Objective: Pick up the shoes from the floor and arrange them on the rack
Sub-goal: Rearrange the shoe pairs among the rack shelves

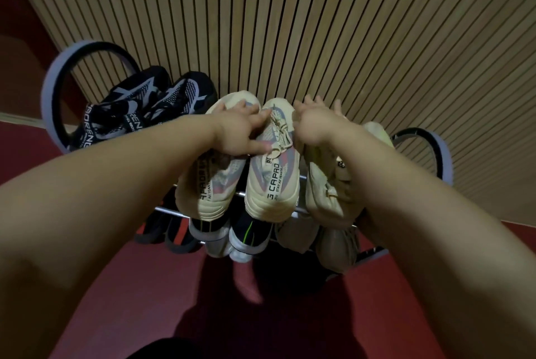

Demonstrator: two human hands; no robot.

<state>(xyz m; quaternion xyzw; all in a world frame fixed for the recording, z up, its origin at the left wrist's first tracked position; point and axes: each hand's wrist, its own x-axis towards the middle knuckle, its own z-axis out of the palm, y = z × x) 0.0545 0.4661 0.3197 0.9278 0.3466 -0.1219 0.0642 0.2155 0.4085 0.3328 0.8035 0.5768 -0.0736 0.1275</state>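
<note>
Head view: on the rack's [169,210] top shelf, the left hand [239,133] lies with fingers spread on the cream pair [272,187]. The right hand [315,124], fingers also apart, rests over a beige shoe [324,196] beside it. The heels overhang the front bar, so a careless nudge could tip one onto the lower shoes [246,238].

Cream shoes [272,179] are showing soft knit cloth and matt rubbery soles; black sneakers [179,95] showing open mesh; rack rails [171,211] gleaming, polished metal; wall [319,25] looking ribbed wood; floor [145,286] looking smooth, matt.
</note>
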